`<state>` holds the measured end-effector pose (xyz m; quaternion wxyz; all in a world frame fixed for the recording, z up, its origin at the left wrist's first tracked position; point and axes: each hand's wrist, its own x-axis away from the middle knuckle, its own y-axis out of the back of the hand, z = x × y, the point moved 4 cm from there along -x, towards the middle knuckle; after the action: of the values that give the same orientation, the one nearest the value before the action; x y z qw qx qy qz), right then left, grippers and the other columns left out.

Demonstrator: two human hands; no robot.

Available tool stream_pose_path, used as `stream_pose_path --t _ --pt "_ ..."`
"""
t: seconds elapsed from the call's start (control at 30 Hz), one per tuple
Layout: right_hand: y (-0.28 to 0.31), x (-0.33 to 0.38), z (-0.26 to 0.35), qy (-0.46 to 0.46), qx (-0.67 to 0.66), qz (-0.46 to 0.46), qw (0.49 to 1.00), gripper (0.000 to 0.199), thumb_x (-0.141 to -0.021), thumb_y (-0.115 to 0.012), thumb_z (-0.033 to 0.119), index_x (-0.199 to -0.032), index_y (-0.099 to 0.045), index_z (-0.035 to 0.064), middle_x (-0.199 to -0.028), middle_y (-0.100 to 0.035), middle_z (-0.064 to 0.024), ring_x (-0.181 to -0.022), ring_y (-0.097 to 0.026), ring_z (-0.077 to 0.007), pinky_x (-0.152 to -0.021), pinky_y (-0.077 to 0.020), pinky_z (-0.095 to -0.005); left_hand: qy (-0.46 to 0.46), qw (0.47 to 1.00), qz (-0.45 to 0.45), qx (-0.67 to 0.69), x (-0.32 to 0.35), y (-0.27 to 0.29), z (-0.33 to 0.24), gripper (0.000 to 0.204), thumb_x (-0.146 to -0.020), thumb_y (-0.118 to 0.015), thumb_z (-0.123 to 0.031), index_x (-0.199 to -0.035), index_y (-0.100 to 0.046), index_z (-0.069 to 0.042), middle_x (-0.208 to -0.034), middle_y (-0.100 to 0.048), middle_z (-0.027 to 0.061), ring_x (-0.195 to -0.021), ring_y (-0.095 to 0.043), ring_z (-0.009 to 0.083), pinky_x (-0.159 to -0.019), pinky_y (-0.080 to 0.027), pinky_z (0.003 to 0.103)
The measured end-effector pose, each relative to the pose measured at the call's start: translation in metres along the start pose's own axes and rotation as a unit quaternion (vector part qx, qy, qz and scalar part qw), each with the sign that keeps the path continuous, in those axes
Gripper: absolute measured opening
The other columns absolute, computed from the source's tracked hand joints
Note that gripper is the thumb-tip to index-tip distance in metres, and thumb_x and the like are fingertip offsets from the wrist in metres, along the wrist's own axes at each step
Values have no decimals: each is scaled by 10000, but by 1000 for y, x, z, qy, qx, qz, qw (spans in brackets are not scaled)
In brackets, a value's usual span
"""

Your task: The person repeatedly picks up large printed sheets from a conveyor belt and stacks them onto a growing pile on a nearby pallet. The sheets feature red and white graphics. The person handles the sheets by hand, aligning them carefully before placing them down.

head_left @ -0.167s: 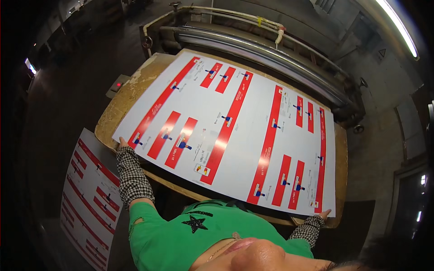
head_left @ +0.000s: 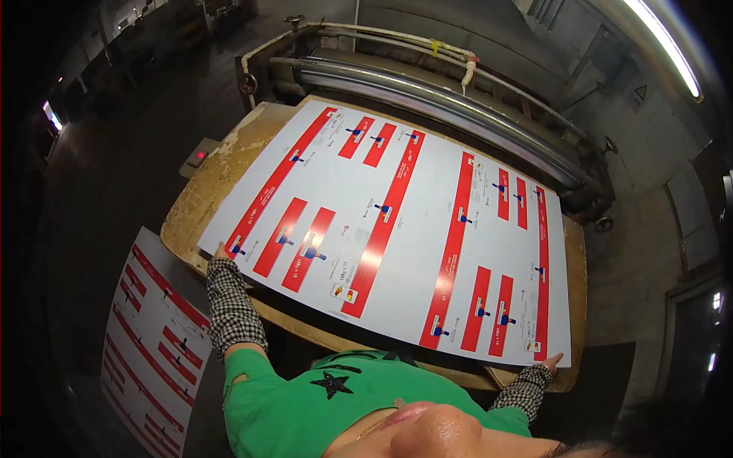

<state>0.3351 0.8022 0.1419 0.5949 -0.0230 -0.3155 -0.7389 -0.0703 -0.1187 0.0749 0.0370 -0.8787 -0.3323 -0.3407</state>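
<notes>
Evidently the left hand [head_left: 221, 250] and right hand [head_left: 551, 362] hold the printed red-and-white sheet [head_left: 416, 229] by its near corners, underside fingers hidden, on the worn wooden table [head_left: 192, 200] before the metal roller [head_left: 437, 104]. Uneven pushing could skew it or crease a corner.

Bright tube light [head_left: 667, 45] and grey wall [head_left: 649, 145] right, dark floor [head_left: 130, 164] left.

Dim overall, a white tube light [head_left: 663, 47] glowed at upper right, pale glare streaked the printed sheet [head_left: 412, 237] at centre, the roller [head_left: 443, 111] above gleamed, the upper left sank into shadow, fisheye distortion bowed edges near a blackened rim
</notes>
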Motion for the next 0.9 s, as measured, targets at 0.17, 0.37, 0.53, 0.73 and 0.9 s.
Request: stream_pose_path --t 0.17,0.37,0.53,0.73,0.9 --pt "-10 3 -15 28 8 -18 999 798 -788 -475 589 -1100 -480 -146 -1105 -533 -279 -1024 -544 -354 -855 -466 -403 -39 998 -47 6 20 6 -22 515 -892 -397 -381 -1084 -534 77 -1018 -600 179 -903 -581 274 -828 -447 341" --pt "1 0 -6 79 -6 -23 997 758 -816 -477 537 -1109 -447 -162 -1110 -516 -300 -1029 -531 -375 -867 -455 -413 -33 994 -90 -53 82 -7 -12 477 -874 -444 -340 -1078 -526 83 -1003 -602 174 -901 -585 262 -825 -454 334" --pt "18 -8 1 120 -27 -36 992 772 -801 -498 555 -1067 -466 -168 -1059 -527 -325 -992 -543 -390 -837 -462 -425 -24 976 -98 -195 160 -35 89 450 -860 -483 -306 -1074 -519 88 -989 -603 170 -898 -588 251 -822 -459 328" --pt "51 -160 -33 105 126 -125 978 889 -699 -480 717 -873 -563 -152 -875 -601 -292 -818 -601 -409 -717 -491 -436 178 904 321 221 361 -152 218 468 -860 -519 -230 -1235 -360 1 -1206 -433 188 -1160 -416 321 -958 -369 475" --pt "2 -49 -33 92 -2 -68 993 775 -778 -546 547 -1014 -484 -188 -1017 -548 -324 -934 -569 -402 -814 -475 -424 223 864 396 218 372 -150 220 489 -860 -529 -273 -1235 -349 -17 -1224 -405 206 -1205 -361 344 -1007 -303 501"
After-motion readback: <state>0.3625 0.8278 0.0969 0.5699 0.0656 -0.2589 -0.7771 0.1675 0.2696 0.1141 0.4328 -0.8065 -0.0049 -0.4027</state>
